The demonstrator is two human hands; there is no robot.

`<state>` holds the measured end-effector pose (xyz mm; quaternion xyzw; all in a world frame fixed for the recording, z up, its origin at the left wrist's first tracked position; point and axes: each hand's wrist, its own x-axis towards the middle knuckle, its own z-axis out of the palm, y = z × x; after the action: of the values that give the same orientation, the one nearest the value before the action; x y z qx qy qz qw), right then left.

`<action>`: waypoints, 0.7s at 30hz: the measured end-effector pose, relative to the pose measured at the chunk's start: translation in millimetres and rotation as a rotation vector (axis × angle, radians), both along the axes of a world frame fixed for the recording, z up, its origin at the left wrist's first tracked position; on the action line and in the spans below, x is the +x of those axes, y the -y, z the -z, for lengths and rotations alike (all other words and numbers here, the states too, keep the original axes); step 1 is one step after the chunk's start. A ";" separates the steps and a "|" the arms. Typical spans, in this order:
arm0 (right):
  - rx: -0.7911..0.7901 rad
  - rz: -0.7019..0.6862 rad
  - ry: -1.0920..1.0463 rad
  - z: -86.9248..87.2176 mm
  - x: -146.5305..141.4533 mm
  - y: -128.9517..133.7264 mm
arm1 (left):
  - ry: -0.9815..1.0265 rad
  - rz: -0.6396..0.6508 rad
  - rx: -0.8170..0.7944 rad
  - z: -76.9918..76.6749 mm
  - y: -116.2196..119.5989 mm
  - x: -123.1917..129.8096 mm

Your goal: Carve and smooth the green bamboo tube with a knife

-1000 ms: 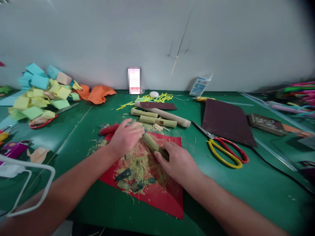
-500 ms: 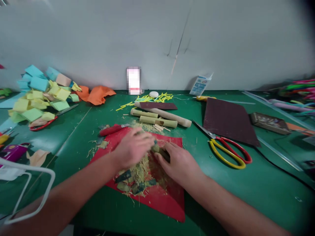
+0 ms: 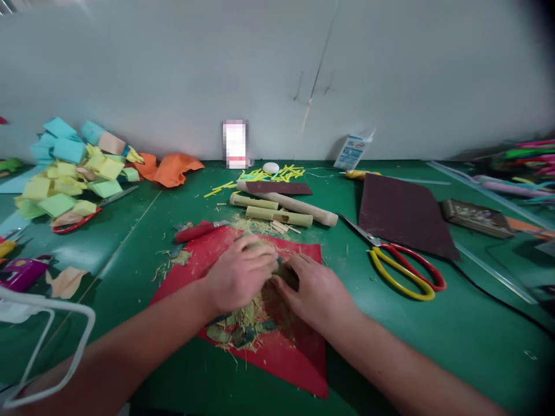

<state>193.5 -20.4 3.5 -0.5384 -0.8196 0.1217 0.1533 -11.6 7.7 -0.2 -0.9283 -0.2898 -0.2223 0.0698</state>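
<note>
My right hand [image 3: 316, 289] is closed round a short dark piece of bamboo [image 3: 289, 278], mostly hidden by the fingers. My left hand [image 3: 245, 271] curls over its far end, pinching a small dusty scrap that looks like sandpaper [image 3: 279, 263]; most of it is covered. Both hands meet above a red sheet [image 3: 299, 364]. Fine pale shavings [image 3: 245, 316] lie on the sheet, with several worn dark scraps [image 3: 243, 336] among them. A red-handled knife [image 3: 195, 231] rests at the sheet's upper left edge.
Behind the sheet lie cut bamboo tubes [image 3: 280, 216] and a long pale stick [image 3: 303, 207]. Scissors [image 3: 403, 271] with red and yellow handles and a dark brown sheet [image 3: 401, 214] are at the right. Folded paper pieces [image 3: 69, 167] heap at the left, near a white frame [image 3: 89, 323].
My left hand has moved slightly right and down, closer against my right hand, and is less blurred. My right hand stays in nearly the same place on the bamboo.
</note>
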 end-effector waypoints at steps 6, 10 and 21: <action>0.017 0.019 0.023 -0.3 -0.6 1.5 | 0.006 -0.143 0.005 -0.6 -0.5 -7.4; 0.016 0.014 0.020 -0.9 -0.7 1.2 | 0.019 -0.075 -0.015 1.8 -2.6 -7.1; 0.029 0.021 0.033 2.4 -2.7 2.0 | 0.047 -0.165 0.030 -0.1 -2.2 -6.5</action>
<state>190.8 -22.4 1.1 -0.5466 -0.8181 0.0993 0.1487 -18.0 9.9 -0.1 -0.8947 -0.3634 -0.2419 0.0949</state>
